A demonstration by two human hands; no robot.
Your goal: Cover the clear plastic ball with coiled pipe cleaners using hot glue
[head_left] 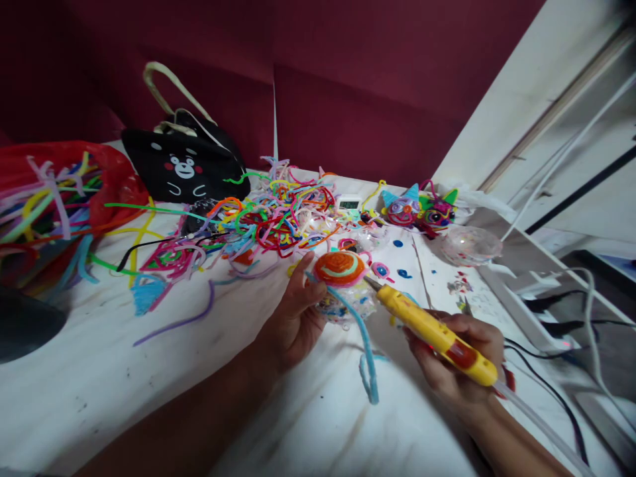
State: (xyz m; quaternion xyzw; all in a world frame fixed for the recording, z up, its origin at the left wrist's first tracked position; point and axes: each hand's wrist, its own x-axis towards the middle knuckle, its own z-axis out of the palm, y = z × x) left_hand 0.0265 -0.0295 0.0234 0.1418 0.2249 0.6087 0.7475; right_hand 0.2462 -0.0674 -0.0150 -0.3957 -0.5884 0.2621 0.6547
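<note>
My left hand (pixel 303 311) grips a clear plastic ball (pixel 348 306) whose upper side carries an orange coiled disc (pixel 340 267) with a pink edge and a pale curved strip. From beneath my left thumb a light blue pipe cleaner (pixel 360 324) hangs down and loops at its lower end. A yellow hot glue gun (pixel 432 328) is in my right hand (pixel 457 358), with a clear glue stick coming out of its back. Its metal nozzle points at the right edge of the orange disc, close to it; whether they touch I cannot tell.
Behind my hands lies a heap of colourful pipe cleaners (pixel 283 212). At left are a red bag (pixel 114 172) of pipe cleaners and a black tote bag (pixel 183 162). Two decorated figures (pixel 400 207), a clear bowl-like piece (pixel 472 245) and a power strip (pixel 536 311) are at right.
</note>
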